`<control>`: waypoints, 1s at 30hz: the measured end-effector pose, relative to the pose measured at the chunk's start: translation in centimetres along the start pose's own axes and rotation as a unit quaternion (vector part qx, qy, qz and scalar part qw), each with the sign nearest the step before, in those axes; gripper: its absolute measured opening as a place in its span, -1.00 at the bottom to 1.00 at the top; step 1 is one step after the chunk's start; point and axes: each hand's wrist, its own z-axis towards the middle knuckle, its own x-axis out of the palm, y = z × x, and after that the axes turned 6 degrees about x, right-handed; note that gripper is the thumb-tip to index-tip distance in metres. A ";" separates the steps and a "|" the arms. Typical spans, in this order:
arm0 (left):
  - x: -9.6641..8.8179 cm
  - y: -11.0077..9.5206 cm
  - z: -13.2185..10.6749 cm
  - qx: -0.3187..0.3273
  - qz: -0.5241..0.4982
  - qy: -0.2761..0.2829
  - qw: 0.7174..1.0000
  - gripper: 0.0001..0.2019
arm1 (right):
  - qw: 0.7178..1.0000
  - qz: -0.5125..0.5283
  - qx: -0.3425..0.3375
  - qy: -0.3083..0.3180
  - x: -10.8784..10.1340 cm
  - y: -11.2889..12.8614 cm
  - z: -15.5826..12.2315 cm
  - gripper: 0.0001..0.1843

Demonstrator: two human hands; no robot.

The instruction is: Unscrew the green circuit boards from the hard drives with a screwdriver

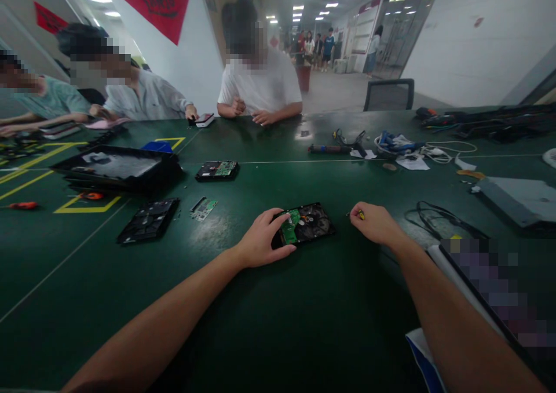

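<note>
1. The green table (330, 323) carries the hard drive (309, 224), which lies flat at its middle with its green circuit board facing up.
2. A black tray (117, 170) sits well to the drive's far left.
3. The left hand (263, 239) clasps the drive's left end, with the fingers lying close together on top and the thumb against the near edge.
4. The right hand (377, 224) rests just right of the drive, with the fingers curled.
5. They pinch a small yellow-tipped tool (360, 214), which points toward the drive.

no lettering is legible; the red wall poster (156, 2) is too blurred.
</note>
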 end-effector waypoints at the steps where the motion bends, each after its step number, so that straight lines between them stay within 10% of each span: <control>1: 0.0 0.0 0.0 0.001 -0.001 0.001 1.000 -0.16 | 1.000 0.000 0.000 0.001 0.0 0.0 0.0 -0.86; 24: -0.7 -0.6 -0.2 0.114 -0.024 0.072 0.991 -0.13 | 0.999 0.011 -0.011 -0.040 -0.5 0.6 -0.3 -0.84; 30: 0.0 -1.7 -0.2 0.149 -0.025 0.100 0.984 -0.11 | 0.984 0.143 -0.109 -0.003 -1.4 3.8 -2.4 -0.82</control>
